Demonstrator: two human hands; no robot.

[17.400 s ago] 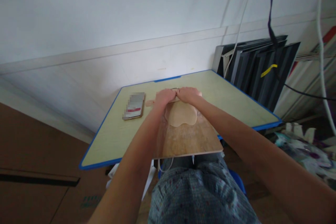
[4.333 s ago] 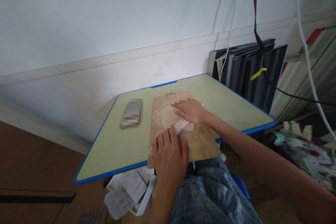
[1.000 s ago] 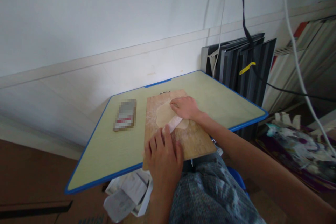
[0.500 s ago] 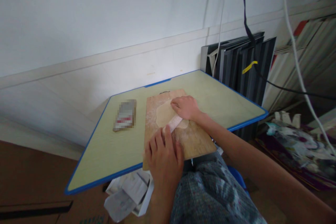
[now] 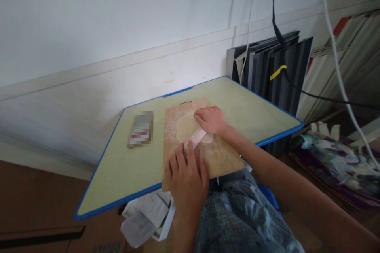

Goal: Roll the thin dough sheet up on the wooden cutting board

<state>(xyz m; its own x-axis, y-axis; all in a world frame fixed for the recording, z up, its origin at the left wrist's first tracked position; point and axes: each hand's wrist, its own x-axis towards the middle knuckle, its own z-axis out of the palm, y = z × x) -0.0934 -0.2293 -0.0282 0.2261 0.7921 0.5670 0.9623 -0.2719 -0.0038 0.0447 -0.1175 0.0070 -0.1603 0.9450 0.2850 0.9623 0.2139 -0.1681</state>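
Note:
A floured rolling pin [image 5: 196, 137] lies slantwise across a flat sheet of dough [image 5: 185, 127]. Under the dough is a wooden board [image 5: 224, 158] dusted with flour, its near edge jutting past the table's front. My right hand [image 5: 212, 119] is closed over the far right end of the pin, fingers curled. At the near left end, my left hand [image 5: 187, 172] rests over the pin with its fingers bent onto it. Both palms cover the pin's ends, so only its middle shows.
The board lies on a pale green table [image 5: 142, 170] with a blue rim. A blurred packet [image 5: 141, 128] sits left of the board. Dark panels [image 5: 267, 63] lean on the wall behind, cables hang at right, and an open box [image 5: 166, 223] stands below the front edge.
Hands, rolling pin and dough look almost the same. The view has shifted slightly, and the hanging dark cable with its yellow tag sits a little farther left.

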